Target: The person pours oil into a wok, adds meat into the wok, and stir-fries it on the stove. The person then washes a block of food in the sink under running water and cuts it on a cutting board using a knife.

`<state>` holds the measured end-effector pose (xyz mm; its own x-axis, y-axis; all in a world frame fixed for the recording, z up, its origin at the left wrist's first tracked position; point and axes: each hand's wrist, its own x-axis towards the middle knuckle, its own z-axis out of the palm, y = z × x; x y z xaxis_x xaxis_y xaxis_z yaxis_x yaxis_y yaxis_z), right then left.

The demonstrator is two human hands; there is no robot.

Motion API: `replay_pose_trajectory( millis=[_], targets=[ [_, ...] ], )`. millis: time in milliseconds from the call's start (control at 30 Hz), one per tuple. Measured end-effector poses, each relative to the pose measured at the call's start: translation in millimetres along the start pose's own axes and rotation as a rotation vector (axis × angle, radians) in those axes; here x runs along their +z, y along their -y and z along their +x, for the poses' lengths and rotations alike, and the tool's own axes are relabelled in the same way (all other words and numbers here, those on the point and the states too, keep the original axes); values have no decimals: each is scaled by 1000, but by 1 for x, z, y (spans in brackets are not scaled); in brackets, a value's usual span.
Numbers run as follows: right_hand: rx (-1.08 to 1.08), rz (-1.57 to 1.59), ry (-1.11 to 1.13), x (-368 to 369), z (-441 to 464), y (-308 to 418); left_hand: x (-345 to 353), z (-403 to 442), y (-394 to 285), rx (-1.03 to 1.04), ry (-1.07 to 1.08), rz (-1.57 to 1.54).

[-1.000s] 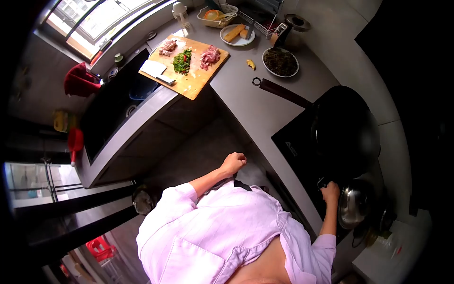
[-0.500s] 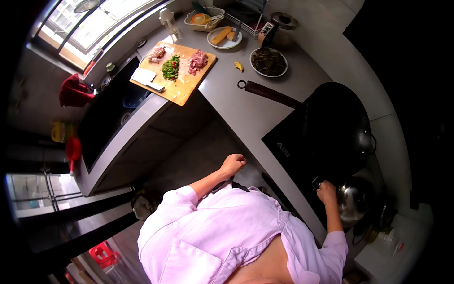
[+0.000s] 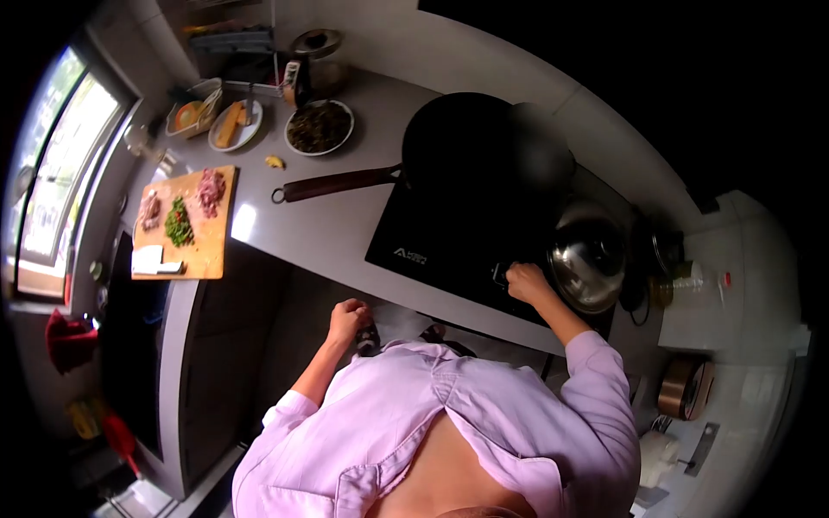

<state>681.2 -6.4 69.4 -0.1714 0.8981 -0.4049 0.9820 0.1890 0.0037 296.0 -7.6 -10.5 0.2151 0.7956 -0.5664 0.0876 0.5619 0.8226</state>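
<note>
My right hand [image 3: 525, 281] is at the front edge of the black gas stove [image 3: 432, 256], with its fingers closed on the stove knob [image 3: 499, 274]. A black wok [image 3: 458, 142] sits on the burner, its brown handle [image 3: 341, 184] pointing left over the counter. Dark shadow hides the inside of the wok. Close to my right hand lies a domed metal lid [image 3: 587, 263]. My left hand [image 3: 348, 319] hangs in front of the counter edge, fingers curled, with nothing visible in them.
A cutting board [image 3: 203, 250] holds meat, chopped green and red peppers [image 3: 179, 222] and a cleaver [image 3: 151, 261]. Nearby are a bowl of dark greens [image 3: 319, 128], ginger [image 3: 275, 161], a white plate [image 3: 250, 129] and a basket [image 3: 197, 110]. Bottles [image 3: 686, 278] stand at right.
My view has swung to the right, so the stove sits more centrally and the cutting board farther left. My right hand stays at the stove knob; my left hand remains curled.
</note>
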Motion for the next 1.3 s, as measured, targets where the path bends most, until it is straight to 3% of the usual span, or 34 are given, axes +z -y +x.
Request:
replay_pose_trajectory(
  millis=[567, 1300],
  targets=[
    [96, 27, -48, 2, -5, 11, -23, -2, 10, 9, 81, 123],
    [314, 50, -347, 35, -6, 26, -22, -1, 25, 43, 267, 143]
  ],
)
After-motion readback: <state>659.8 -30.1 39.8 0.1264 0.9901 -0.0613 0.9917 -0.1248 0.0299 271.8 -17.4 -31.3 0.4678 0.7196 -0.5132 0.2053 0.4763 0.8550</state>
